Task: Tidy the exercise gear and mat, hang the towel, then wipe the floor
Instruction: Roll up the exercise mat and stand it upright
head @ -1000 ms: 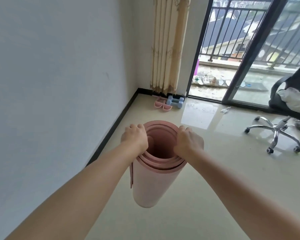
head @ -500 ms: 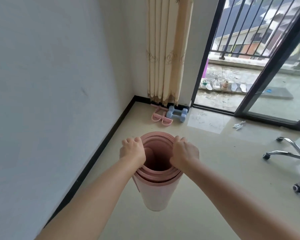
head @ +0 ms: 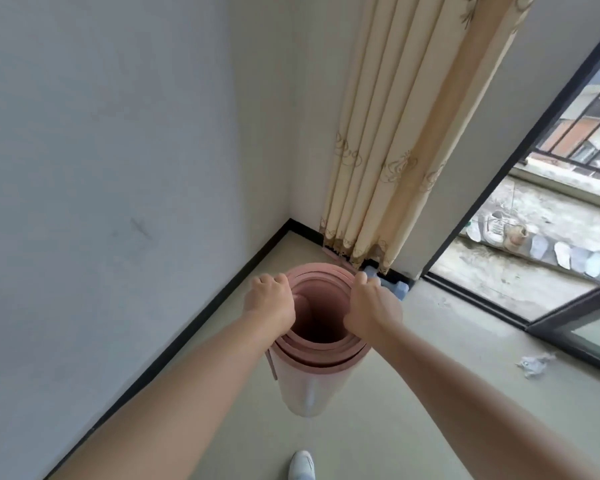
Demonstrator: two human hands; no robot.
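A rolled pink exercise mat (head: 309, 382) hangs upright in front of me, its open top end facing the camera. My left hand (head: 271, 299) grips the left side of the top rim and my right hand (head: 373, 308) grips the right side, fingers hooked over the edge. The mat's lower end looks to be off the floor. A light blue dumbbell (head: 395, 287) lies by the corner behind my right hand, mostly hidden. A strip of pink gear (head: 340, 259) shows just under the curtain hem.
The white wall (head: 118, 202) with black skirting runs along the left. A beige curtain (head: 395, 150) hangs in the corner. The open balcony door (head: 499, 188) is at right, shoes outside. A crumpled scrap (head: 534, 363) lies on the floor. My white shoe (head: 302, 465) shows below.
I have come closer to the corner with the mat held the same way. The office chair has left the view and the dumbbell is now mostly hidden behind my right hand.
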